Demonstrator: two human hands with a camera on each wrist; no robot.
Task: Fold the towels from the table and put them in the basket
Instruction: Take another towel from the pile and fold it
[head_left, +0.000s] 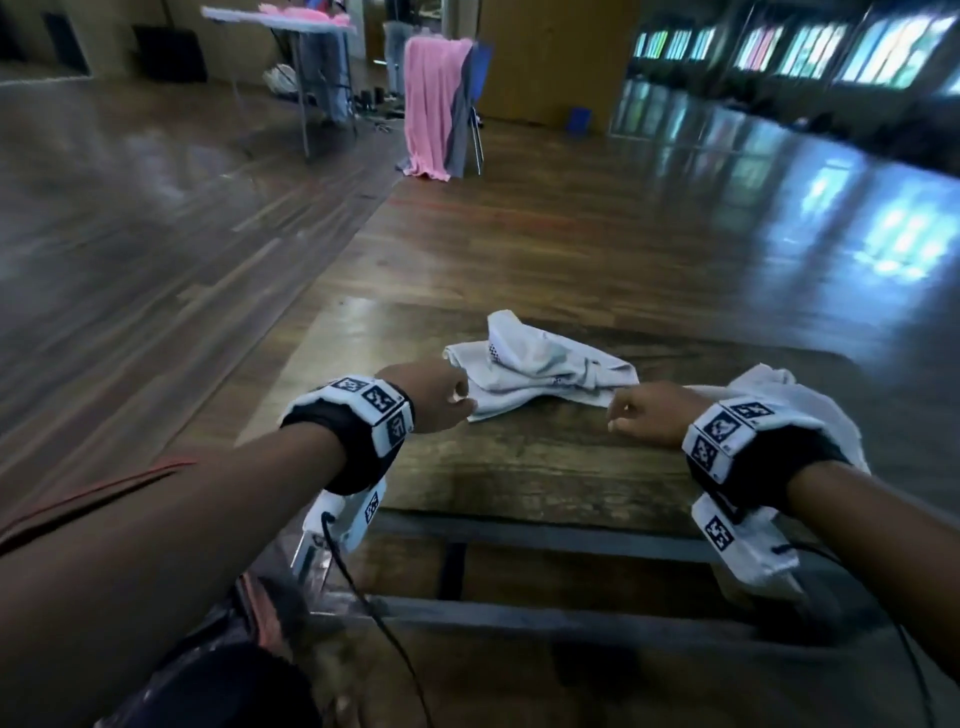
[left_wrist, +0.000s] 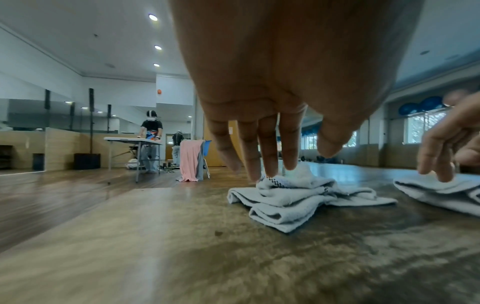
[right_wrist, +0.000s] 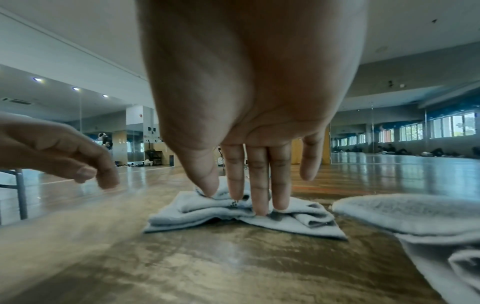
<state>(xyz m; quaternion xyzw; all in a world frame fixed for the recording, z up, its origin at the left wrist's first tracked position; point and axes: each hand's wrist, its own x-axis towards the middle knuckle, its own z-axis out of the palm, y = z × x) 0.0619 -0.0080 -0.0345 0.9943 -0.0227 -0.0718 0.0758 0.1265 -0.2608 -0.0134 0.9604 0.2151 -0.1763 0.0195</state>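
Fingers (left_wrist: 269, 148) of the left hand (head_left: 434, 397) hang straight and loosely spread, holding nothing, above the crumpled white towel (head_left: 540, 371) on the wooden surface (head_left: 519, 467). The right hand (head_left: 652, 415) hovers likewise, its fingers (right_wrist: 258, 185) slack over the same towel. Wrist views show fingertips near or touching the cloth; which, I cannot tell. The head view alone shows both wrist bands. Two towels are visible: the second (right_wrist: 415, 216) lies at the right.
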